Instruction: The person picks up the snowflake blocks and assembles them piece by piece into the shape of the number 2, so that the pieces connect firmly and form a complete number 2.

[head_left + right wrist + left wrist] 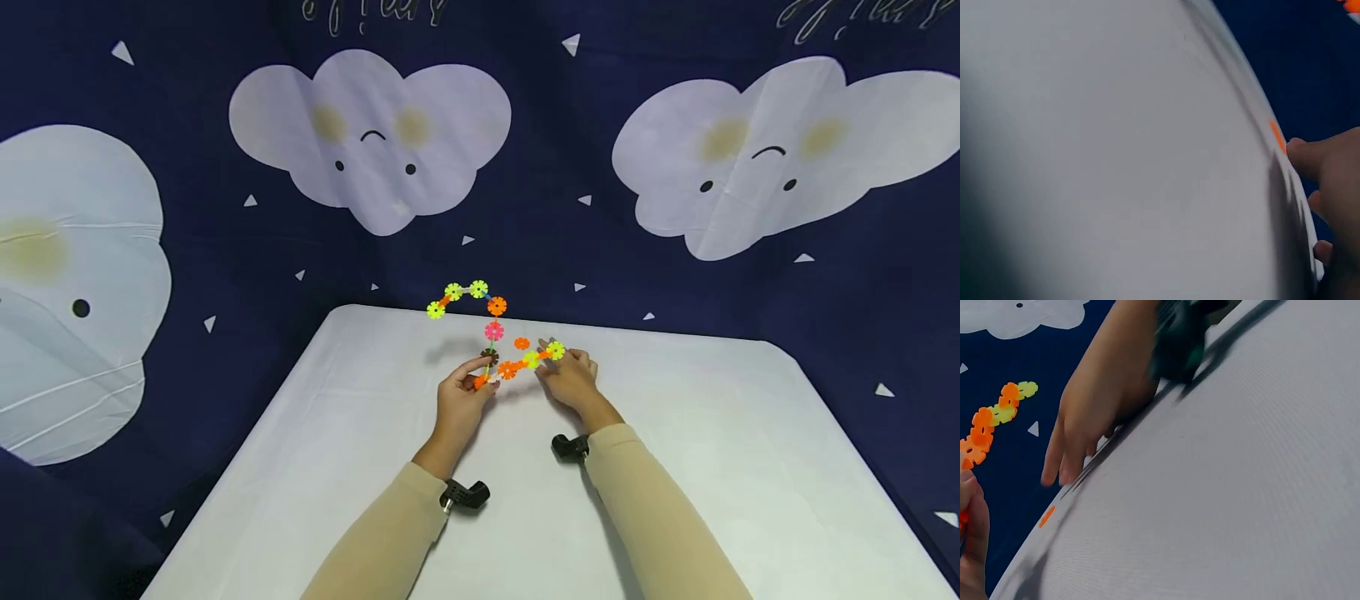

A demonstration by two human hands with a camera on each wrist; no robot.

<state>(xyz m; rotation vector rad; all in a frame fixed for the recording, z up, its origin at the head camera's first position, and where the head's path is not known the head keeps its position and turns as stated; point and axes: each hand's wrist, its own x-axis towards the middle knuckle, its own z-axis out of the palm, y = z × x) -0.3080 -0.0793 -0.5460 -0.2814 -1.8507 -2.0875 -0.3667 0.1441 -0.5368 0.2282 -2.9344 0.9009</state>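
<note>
A chain of linked plastic snowflake discs [494, 332] in yellow, orange, pink and dark brown curves up and over to the left, with a second arm running right. My left hand [461, 400] pinches the chain near its low bend, by the dark disc and an orange one. A single orange snowflake disc [522, 343] lies on the table apart from the chain. Beside that disc is my right hand [572, 379], its fingers reaching down, partly hidden behind the chain's yellow end. In the right wrist view a fingertip is right at the loose disc [1278, 136].
The white table [750, 467] carries shadows of the chain and hands. Behind its far edge hangs a dark blue cloth [555, 167] printed with clouds and small triangles. A black wrist device [465, 495] sits on the left wrist, another [570, 448] on the right.
</note>
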